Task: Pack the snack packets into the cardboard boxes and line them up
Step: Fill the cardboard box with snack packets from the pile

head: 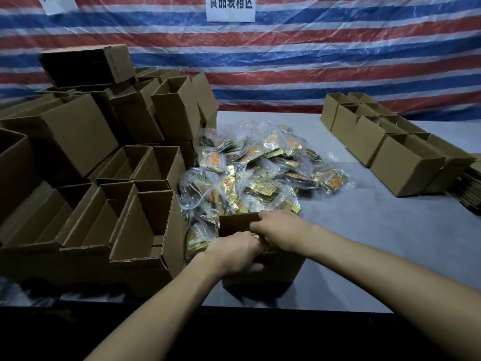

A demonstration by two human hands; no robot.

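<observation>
We find the box (263,272) upright near the front edge of the bench (364,230), touching the pile of packets (255,173). The left hand (234,252) grasps its near left rim, thumb outside on the wall and fingers curled inside. The right hand (281,234) sits at the end of the rear flap (238,225) with its fingers curled down into the opening; we cannot tell what they grasp. Open boxes (104,178) stand stacked at the left, and a row of boxes (390,152) runs along the right, apart from the pile.
</observation>
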